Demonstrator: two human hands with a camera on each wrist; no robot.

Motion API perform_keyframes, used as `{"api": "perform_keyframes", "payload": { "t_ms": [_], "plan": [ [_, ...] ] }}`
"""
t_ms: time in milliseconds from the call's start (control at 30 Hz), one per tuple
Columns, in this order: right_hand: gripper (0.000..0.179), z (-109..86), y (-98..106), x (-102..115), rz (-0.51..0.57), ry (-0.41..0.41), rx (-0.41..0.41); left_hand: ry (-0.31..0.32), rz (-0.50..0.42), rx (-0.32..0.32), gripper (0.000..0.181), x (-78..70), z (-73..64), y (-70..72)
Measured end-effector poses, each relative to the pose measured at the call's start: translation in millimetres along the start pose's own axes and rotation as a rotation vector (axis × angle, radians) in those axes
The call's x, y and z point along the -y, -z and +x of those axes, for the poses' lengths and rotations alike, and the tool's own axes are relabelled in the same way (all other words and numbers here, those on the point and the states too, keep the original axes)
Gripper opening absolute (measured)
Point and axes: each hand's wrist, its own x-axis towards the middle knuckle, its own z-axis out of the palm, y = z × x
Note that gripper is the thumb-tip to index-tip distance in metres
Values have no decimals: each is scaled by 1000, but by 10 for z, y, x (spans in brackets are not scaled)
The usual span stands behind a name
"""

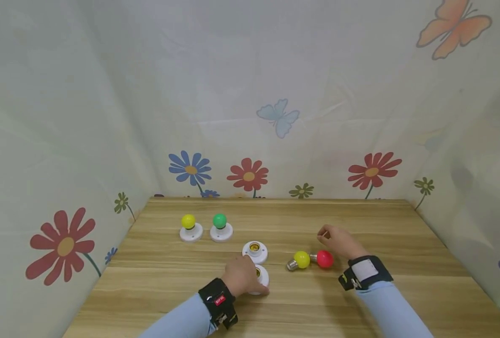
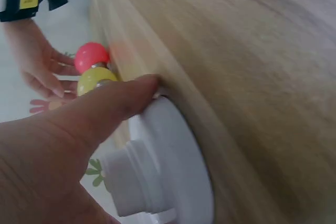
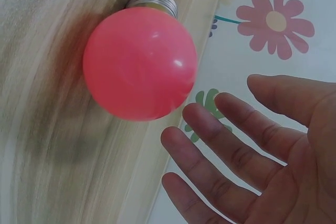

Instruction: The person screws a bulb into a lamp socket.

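My left hand [image 1: 238, 276] holds a white round lamp socket [image 1: 263, 275] on the wooden table. In the left wrist view the thumb [image 2: 123, 98] presses on the rim of its base, while the other fingers are hidden. Just behind it sits a second white lamp socket [image 1: 255, 256] with no bulb in it. My right hand [image 1: 340, 241] hovers beside a red bulb [image 1: 325, 258], its fingers loosely spread and holding nothing in the right wrist view. The red bulb lies on its side, its metal screw base pointing at a yellow bulb [image 1: 302, 259], which also lies on the table.
Farther back on the left, a yellow bulb [image 1: 188, 221] and a green bulb [image 1: 219, 220] stand upright in white sockets. A pale curtain [image 1: 309, 155] printed with flowers and butterflies rises behind and along both sides of the wooden table [image 1: 169, 272].
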Motion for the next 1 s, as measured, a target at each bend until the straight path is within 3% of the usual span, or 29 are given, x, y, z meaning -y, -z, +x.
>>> {"api": "perform_keyframes", "payload": {
  "t_ms": [67, 200, 300, 433, 600, 667, 767, 867, 1000],
  "plan": [
    [24, 2, 5, -1, 2, 2, 2, -23, -37, -6, 71, 13, 3, 20],
    [25, 0, 15, 0, 14, 7, -1, -60, -202, 33, 48, 70, 20, 176],
    [25, -9, 27, 2, 22, 11, 1, -74, -284, 38, 46, 115, 67, 365],
    [24, -25, 33, 3, 20, 15, 3, -59, -393, -77, 62, 154, 168, 636],
    [23, -43, 28, 8, 24, 14, 1, -112, -590, -333, 77, 122, 264, 866],
    [23, -47, 20, 10, 25, 6, 2, -150, -677, -398, 78, 100, 316, 872],
    [22, -45, 5, 11, 26, -5, 3, -186, -796, -420, 78, 71, 419, 804],
    [22, -33, -8, 6, 27, -11, 0, -181, -820, -393, 80, 51, 515, 675],
    [22, -22, -20, -5, 28, -9, -5, -153, -781, -337, 83, 38, 597, 473]
  ]
}}
